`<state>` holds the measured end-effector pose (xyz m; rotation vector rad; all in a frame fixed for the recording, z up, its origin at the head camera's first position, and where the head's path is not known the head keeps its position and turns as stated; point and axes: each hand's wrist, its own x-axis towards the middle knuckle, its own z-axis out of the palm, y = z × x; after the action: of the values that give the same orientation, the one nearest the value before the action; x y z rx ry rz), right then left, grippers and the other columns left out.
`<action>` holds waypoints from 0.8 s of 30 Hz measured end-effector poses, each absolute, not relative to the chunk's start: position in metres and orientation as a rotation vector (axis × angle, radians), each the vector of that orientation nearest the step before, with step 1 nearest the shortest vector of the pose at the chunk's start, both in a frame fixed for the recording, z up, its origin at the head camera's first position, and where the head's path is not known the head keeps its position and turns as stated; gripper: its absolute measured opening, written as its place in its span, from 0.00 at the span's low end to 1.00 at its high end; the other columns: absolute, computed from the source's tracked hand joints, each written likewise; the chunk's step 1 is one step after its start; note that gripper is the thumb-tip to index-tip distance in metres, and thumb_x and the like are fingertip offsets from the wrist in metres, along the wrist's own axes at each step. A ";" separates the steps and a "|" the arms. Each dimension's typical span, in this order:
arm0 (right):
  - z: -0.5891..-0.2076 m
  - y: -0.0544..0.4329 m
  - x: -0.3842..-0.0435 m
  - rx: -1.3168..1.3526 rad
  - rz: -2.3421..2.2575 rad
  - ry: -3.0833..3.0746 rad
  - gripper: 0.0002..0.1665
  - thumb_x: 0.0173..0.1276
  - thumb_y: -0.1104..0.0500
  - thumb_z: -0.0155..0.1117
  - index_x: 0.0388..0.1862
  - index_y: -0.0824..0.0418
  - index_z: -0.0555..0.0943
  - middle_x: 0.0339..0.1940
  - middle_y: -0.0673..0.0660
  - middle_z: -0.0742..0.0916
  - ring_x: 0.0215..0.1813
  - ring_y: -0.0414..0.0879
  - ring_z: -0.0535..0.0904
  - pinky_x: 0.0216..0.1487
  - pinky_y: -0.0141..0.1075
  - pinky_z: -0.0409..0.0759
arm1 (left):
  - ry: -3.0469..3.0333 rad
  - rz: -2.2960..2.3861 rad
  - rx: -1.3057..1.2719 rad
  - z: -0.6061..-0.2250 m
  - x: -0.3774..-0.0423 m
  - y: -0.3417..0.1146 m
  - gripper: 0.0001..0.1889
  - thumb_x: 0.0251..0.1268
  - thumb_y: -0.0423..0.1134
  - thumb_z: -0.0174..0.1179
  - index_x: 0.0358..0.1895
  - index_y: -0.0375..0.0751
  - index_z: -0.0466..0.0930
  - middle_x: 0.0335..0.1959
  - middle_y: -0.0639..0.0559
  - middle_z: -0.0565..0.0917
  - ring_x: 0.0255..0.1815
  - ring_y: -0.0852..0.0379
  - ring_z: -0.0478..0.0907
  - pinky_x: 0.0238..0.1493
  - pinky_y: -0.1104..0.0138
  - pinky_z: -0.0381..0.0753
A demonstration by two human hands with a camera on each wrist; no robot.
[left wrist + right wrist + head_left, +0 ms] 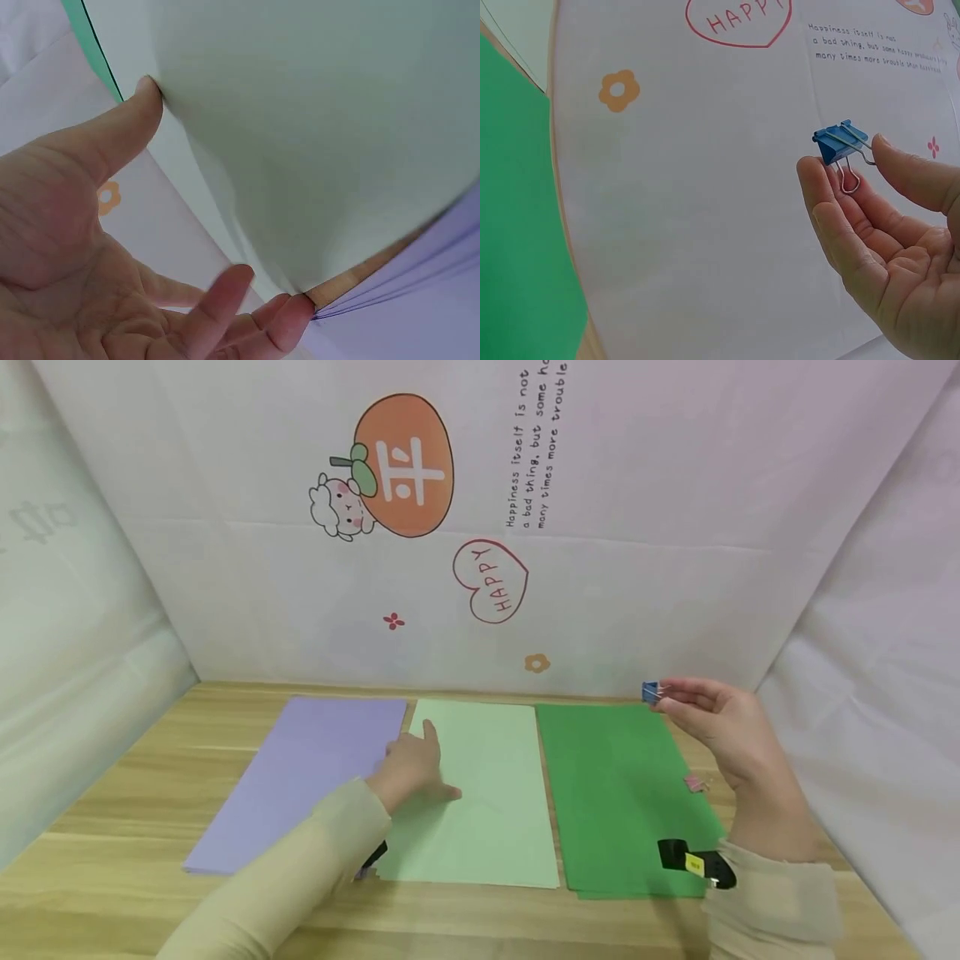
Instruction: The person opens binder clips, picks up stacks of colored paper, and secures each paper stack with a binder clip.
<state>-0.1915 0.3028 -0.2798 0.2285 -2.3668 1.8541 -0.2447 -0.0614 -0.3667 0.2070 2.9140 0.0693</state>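
Note:
Held up above the far right of the table is a blue binder clip (843, 141). My right hand (727, 727) pinches it by its wire handles between thumb and fingers. Over the pale green paper (487, 777) in the middle, my left hand (412, 767) is spread, thumb and fingers apart. In the left wrist view its thumb touches the pale green sheet, and the fingers are at the paper's edge beside the purple paper (307, 777). At the right edge of the dark green paper (622, 802) is a pink binder clip (694, 783), handles pointing outward.
The three paper stacks lie side by side on a wooden table (142, 777). A white printed cloth (637, 585) rises behind it and along both sides. A black wrist strap (673, 853) shows at the right sleeve. Something small and purple (363, 872) is partly hidden near the left sleeve.

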 end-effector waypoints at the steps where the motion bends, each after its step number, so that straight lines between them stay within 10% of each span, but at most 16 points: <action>1: -0.279 0.302 -0.192 0.229 1.853 -2.368 0.20 0.71 0.61 0.65 0.58 0.66 0.75 0.41 0.40 0.87 0.44 0.30 0.84 0.48 0.19 0.80 | 2.911 0.070 0.201 -0.365 -0.246 -0.061 0.67 0.48 0.68 0.70 0.78 0.28 0.42 0.59 0.25 0.76 0.51 0.42 0.77 0.48 0.53 0.78; 7: -0.278 0.300 -0.192 0.234 1.838 -2.376 0.16 0.71 0.61 0.65 0.55 0.61 0.77 0.41 0.39 0.87 0.44 0.30 0.84 0.49 0.19 0.80 | 2.880 0.111 0.173 -0.362 -0.248 -0.059 0.69 0.47 0.66 0.73 0.79 0.32 0.37 0.64 0.21 0.67 0.36 0.48 0.73 0.40 0.58 0.75; 15: -0.277 0.302 -0.190 0.210 1.820 -2.388 0.17 0.70 0.61 0.66 0.56 0.62 0.77 0.40 0.39 0.87 0.44 0.30 0.83 0.48 0.19 0.80 | 2.880 0.353 0.125 -0.365 -0.248 -0.060 0.68 0.47 0.57 0.77 0.79 0.28 0.37 0.70 0.16 0.59 0.72 0.27 0.62 0.69 0.47 0.71; 24: -0.278 0.305 -0.190 0.193 1.811 -2.404 0.18 0.70 0.61 0.66 0.57 0.64 0.77 0.40 0.39 0.87 0.44 0.30 0.83 0.48 0.20 0.80 | 2.880 0.786 0.144 -0.378 -0.255 -0.076 0.62 0.49 0.32 0.76 0.77 0.24 0.34 0.73 0.22 0.60 0.67 0.29 0.69 0.70 0.45 0.69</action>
<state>-0.1898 0.3049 -0.2776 0.1927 -2.4045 1.8112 -0.2548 -0.0762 -0.3777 0.1437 2.8802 0.7858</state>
